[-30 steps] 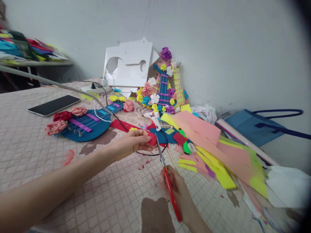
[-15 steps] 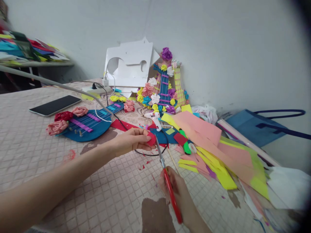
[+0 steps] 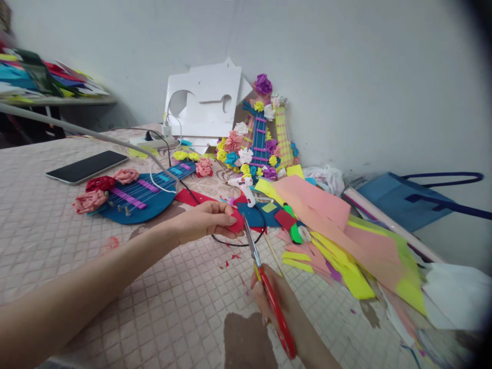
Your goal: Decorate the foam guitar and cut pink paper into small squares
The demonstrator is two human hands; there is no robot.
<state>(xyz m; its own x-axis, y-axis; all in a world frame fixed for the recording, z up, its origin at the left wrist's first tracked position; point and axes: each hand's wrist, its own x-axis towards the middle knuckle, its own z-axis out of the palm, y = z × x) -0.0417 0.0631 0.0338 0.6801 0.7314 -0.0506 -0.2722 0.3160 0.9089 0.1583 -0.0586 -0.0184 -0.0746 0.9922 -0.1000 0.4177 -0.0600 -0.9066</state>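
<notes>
Pinched between the thumb and fingers of my left hand [image 3: 209, 221] is a small red piece of paper [image 3: 237, 221] with a rounded edge. My right hand [image 3: 277, 294] is closed round the red handles of a pair of scissors [image 3: 273, 302]. The metal blades point up and away, with their tips at the right edge of the red piece. Just behind my left hand a white hot glue gun [image 3: 245, 188] lies on blue and red sheets. Tiny red scraps [image 3: 230, 259] are scattered on the table below the blades.
A blue paper guitar [image 3: 142, 202] with paper flowers lies left, near a phone [image 3: 87, 167]. Pink and yellow crepe paper [image 3: 319, 205] covers the right side. Decorated guitars [image 3: 260, 136] lean on the wall. A black cable loops beneath my hands; a blue bag [image 3: 403, 200] stands far right.
The scissors' handles have spread a little and my right hand has shifted slightly. My left hand has moved slightly left with the red piece, which looks turned a little.
</notes>
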